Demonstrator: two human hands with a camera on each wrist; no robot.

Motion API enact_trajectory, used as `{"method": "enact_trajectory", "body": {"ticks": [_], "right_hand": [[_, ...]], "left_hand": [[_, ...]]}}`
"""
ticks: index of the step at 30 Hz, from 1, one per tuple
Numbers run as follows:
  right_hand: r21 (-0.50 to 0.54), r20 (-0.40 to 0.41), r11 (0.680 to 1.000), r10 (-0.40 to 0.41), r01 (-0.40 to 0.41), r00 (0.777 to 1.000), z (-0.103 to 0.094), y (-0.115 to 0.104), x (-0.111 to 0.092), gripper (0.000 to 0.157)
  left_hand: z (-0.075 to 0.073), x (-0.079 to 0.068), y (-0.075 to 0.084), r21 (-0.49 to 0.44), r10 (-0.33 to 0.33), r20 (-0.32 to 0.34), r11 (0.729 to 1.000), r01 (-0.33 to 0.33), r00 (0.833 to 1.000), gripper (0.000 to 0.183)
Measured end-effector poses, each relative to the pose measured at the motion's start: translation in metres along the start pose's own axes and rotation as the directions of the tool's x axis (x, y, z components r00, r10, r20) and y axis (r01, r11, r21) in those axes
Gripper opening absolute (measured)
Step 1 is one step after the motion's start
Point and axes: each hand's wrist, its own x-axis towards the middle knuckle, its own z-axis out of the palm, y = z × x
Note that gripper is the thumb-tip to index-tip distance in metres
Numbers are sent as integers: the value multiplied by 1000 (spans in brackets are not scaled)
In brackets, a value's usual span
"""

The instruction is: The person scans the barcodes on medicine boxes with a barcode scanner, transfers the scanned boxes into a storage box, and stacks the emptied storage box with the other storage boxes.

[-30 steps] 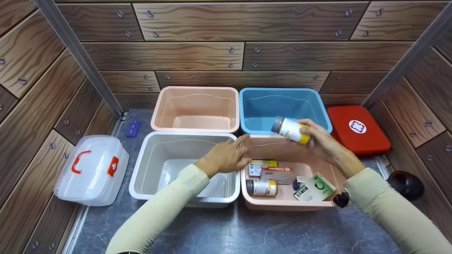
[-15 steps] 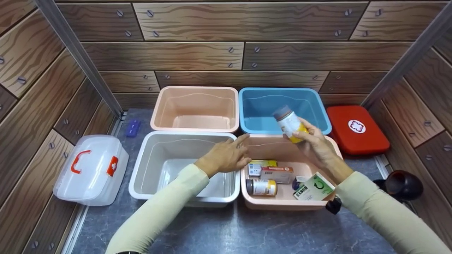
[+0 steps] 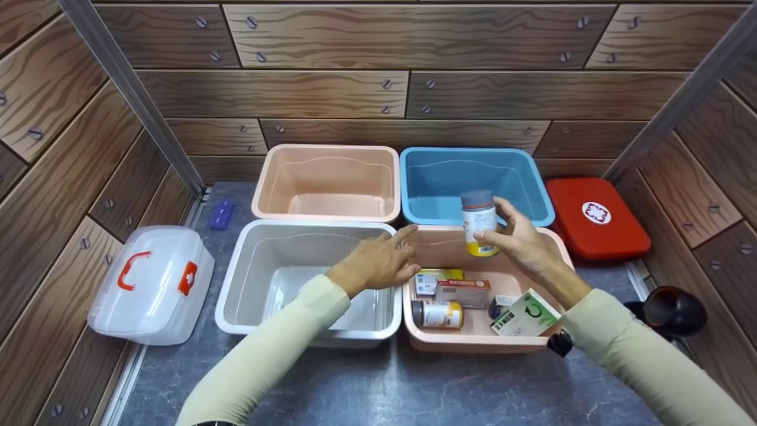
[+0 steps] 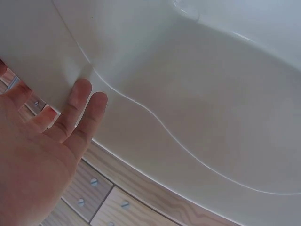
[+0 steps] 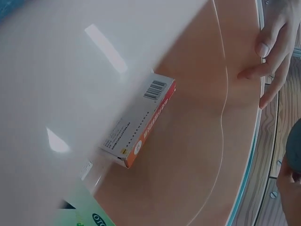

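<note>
Gripping a capped bottle [image 3: 477, 220] upright around its body in the right hand [image 3: 525, 241], above the near peach bin [image 3: 491, 344], likely for steadiness; laying the relaxed left hand [image 3: 375, 263] across the seam with the gray bin [image 3: 295, 244], perhaps for bracing.

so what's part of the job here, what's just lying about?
Likely job:
right hand, holding grey-capped pill bottle
left hand
front peach bin, its medicine cartons and other pill bottle
grey bin, blue bin, rear peach bin: possibly

Seemingly lying about:
white first-aid box
red first-aid case
small purple case
black cup-shaped object
</note>
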Motion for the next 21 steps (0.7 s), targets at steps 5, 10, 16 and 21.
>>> {"method": "enact_trajectory", "body": {"ticks": [5, 10, 16, 21], "right_hand": [[-132, -46, 991, -26, 20, 999, -2, -2, 1, 64], [-244, -54, 969, -54, 39, 997, -10, -6, 0, 66], [-362, -6, 926, -115, 105, 993, -25, -12, -3, 78], [-452, 36, 877, -162, 160, 986, -38, -17, -8, 72]], "left_hand": [[0, 0, 0, -9, -4, 5, 1000, 4, 1000, 49], [1, 0, 0, -11, -9, 15, 1000, 9, 1000, 49], [0, 0, 0, -7, -12, 16, 1000, 12, 1000, 51], [0, 0, 0, -5, -21, 17, 1000, 21, 1000, 54]]}}
